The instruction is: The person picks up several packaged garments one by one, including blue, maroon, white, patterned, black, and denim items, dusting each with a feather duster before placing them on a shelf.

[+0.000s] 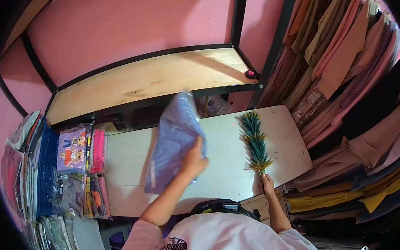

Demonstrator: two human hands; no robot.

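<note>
While the left hand [194,162] lifts a bagged blue garment [173,140] clear of the table [130,175], the right hand [267,185] clasps a feather duster [255,142], its feathers pointing away toward the far edge.

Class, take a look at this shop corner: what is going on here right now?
A person stands at a white shelf. Their left hand lifts a plastic-wrapped bluish garment off it, while the right hand holds a green feather duster lying across the shelf. Packaged goods are stacked at the left, folded clothes hang at the right.
</note>
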